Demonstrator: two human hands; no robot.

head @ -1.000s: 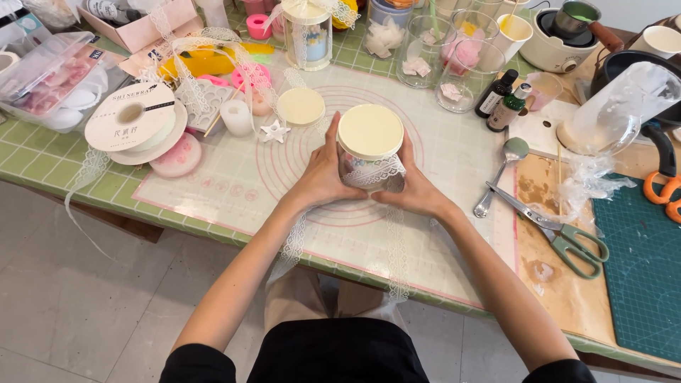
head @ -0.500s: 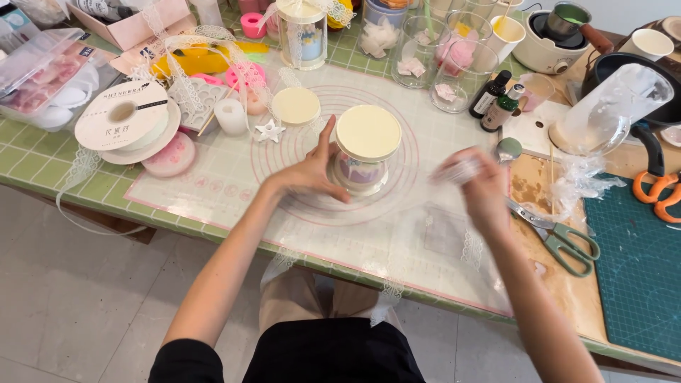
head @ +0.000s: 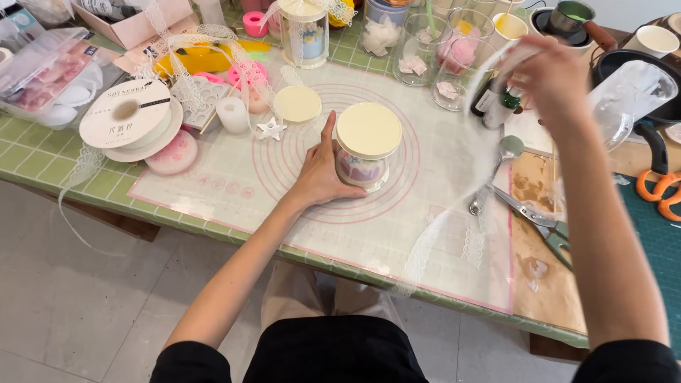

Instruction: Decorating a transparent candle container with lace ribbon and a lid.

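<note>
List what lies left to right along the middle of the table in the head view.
White ribbon spool → small white candle → left hand → cream-lidded glass jar → metal spoon → orange-handled scissors.

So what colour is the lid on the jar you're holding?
Pale cream-yellow; the lid shows best in the head view, left hand steadying the jar.

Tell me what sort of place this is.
Most likely a home craft table for candle or gift-jar making. A left hand steadies a lidded glass jar on a ringed silicone mat. A spool of lace ribbon and scissors lie near, on a green checked tablecloth.
</note>
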